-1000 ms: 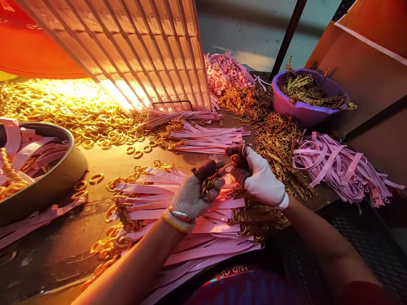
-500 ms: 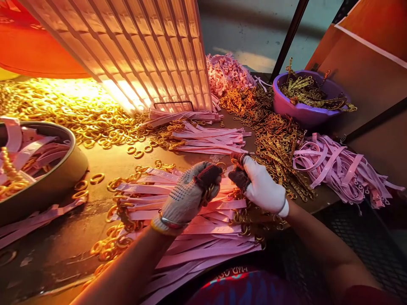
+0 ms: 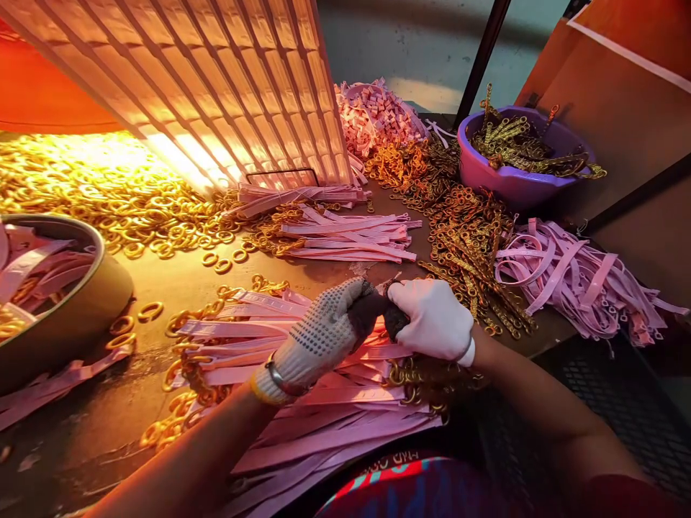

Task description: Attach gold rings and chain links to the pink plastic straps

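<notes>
My left hand (image 3: pixel 335 316), in a grey glove with dots and dark fingertips, is closed, its curled fingers hiding what lies inside. Against its fingertips presses my right hand (image 3: pixel 429 316), in a white glove with dark fingertips, also closed in a pinch. What sits between the two hands cannot be made out. Beneath them spreads a pile of pink straps (image 3: pixel 318 417), laid roughly side by side. Gold ring chains (image 3: pixel 197 374) are attached at their left ends, and more gold rings (image 3: pixel 413 378) show below my right hand.
A heap of loose gold rings (image 3: pixel 134 194) lies back left, beside a ribbed translucent panel (image 3: pixel 232 86). The round tin (image 3: pixel 108 295) at left holds straps. Behind my hands are bundled straps (image 3: pixel 350 234). Gold chain pieces (image 3: pixel 464 244), a purple basin (image 3: pixel 512 183) and tangled straps (image 3: pixel 577 280) occupy the right.
My hands have come together, closing the small gap between their fingertips. Gold rings that showed in my left palm are now hidden as that hand turned. The view has shifted slightly right.
</notes>
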A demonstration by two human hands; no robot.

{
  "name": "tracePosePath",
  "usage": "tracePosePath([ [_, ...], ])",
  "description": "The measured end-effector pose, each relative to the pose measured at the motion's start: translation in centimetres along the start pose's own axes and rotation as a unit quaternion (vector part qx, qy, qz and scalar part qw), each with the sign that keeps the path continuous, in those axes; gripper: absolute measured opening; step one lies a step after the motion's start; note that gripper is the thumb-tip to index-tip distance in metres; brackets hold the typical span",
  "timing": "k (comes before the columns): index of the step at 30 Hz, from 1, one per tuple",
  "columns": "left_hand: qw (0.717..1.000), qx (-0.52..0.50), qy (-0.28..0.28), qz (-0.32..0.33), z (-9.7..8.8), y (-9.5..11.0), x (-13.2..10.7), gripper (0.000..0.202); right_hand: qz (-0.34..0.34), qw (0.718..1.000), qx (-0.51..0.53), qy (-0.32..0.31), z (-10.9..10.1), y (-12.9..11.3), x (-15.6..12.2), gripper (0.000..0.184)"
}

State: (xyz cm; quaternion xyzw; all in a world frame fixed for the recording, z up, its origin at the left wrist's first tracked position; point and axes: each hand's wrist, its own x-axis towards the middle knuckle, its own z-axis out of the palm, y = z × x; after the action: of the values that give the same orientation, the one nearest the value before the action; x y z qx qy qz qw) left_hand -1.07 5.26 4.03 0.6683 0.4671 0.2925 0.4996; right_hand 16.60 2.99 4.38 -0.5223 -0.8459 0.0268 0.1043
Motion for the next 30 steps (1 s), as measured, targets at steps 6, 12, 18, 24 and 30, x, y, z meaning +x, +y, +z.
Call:
tracePosePath([
  [6, 0.951, -0.276, 0.000, -0.138, 0.6, 0.9, 0.9, 0.032, -0.026, 0.994, -0.069, 0.080, 0.7, 1.1, 0.0, 0.019],
  [12, 0.945, -0.280, -0.040, -0.166, 2.1, 2.0, 3.5, 0.032, -0.038, 0.995, 0.012, 0.086, 0.7, 3.8, -0.1, 0.014],
  [18, 0.986, -0.095, -0.093, -0.097, 1.7, 1.6, 10.9, 0.019, 0.123, 0.956, 0.251, 0.087, 2.6, 7.1, 0.4, 0.011],
  [24, 0.959, 0.279, 0.027, 0.042, -0.8, -1.3, 21.4, 0.017, 0.153, 0.942, 0.270, 0.125, 3.3, 8.3, 0.1, 0.017],
  [30, 0.954, 0.295, 0.035, 0.031, 1.3, -3.9, 24.3, 0.006, 0.143, 0.955, 0.246, 0.080, 4.3, 7.9, -0.6, 0.022],
])
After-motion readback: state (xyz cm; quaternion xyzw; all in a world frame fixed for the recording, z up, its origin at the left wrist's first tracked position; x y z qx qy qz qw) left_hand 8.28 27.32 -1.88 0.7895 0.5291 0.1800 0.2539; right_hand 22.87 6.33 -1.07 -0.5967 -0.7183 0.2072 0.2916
